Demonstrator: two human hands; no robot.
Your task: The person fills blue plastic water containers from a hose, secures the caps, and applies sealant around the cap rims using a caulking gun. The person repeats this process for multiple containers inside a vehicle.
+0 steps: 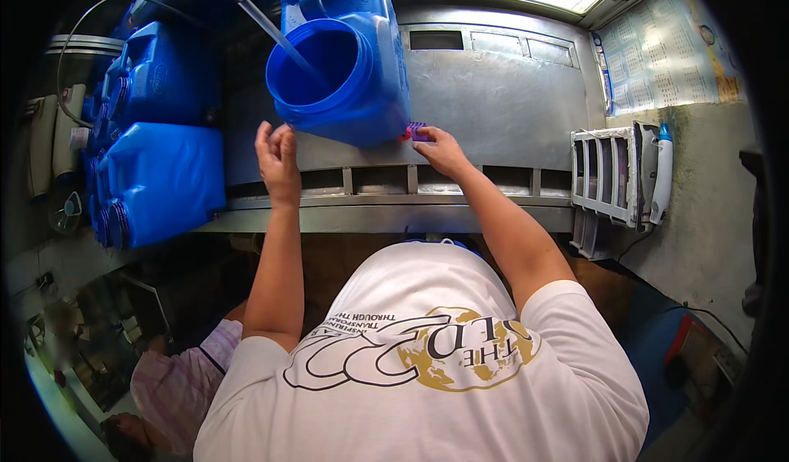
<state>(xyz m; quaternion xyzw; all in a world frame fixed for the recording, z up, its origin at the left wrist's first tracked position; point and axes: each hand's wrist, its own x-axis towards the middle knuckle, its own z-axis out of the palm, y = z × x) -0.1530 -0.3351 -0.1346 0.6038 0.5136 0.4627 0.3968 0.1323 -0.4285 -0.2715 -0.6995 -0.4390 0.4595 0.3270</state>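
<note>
A large blue water jug [378, 67] stands on the steel counter, its wide round mouth uncovered and facing me. A pale tube [271, 28] slants down into the mouth. My right hand [444, 151] is beside the jug's lower right corner, its fingers closed on a small purple ridged piece [419, 132]. Something red shows between that piece and the jug; whether they are joined I cannot make out. Just below the jug's left side, my left hand [279, 162] is raised with loosely bent fingers apart, holding nothing.
Several blue jugs [168, 182] with dark blue caps stand at the left. The steel counter [493, 92] has slots along its front edge. A white slatted rack [608, 174] is mounted at the right wall. Another person [177, 380] is at the lower left.
</note>
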